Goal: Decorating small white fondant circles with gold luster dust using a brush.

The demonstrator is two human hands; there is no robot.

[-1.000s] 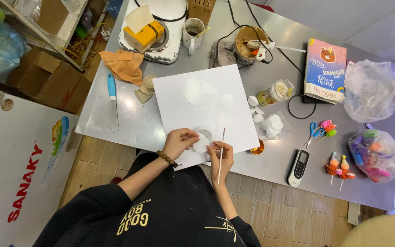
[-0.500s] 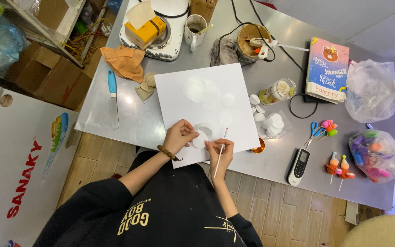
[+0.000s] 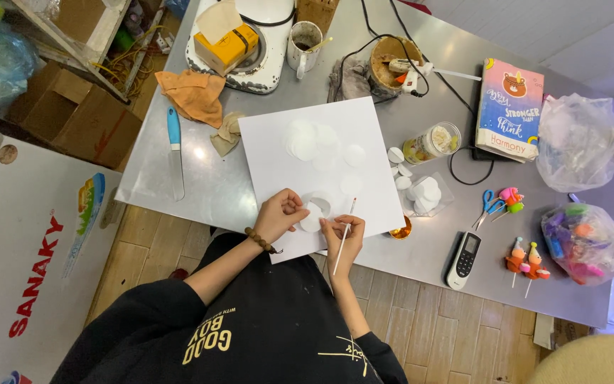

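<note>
Fingers (image 3: pixel 294 211) of our left hand (image 3: pixel 278 217) pinch a white disc (image 3: pixel 313 216); our right hand (image 3: pixel 344 238) grips a thin stick (image 3: pixel 343 237), both at the near edge of the white sheet (image 3: pixel 318 171). Across the steel table (image 3: pixel 207 192): clear bags (image 3: pixel 577 142) at the right edge, a pink book (image 3: pixel 509 107) toward the far edge, a yellow box (image 3: pixel 226 47) at the far left corner, a blue-handled knife (image 3: pixel 174 151) by the left edge. Bag contents stay unclear to us.

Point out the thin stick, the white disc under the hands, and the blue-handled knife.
thin stick (image 3: pixel 343 238), head view, middle of its shaft.
white disc (image 3: pixel 314 215), head view, its visible face between the hands.
blue-handled knife (image 3: pixel 173 135), head view, on the blue handle.
</note>
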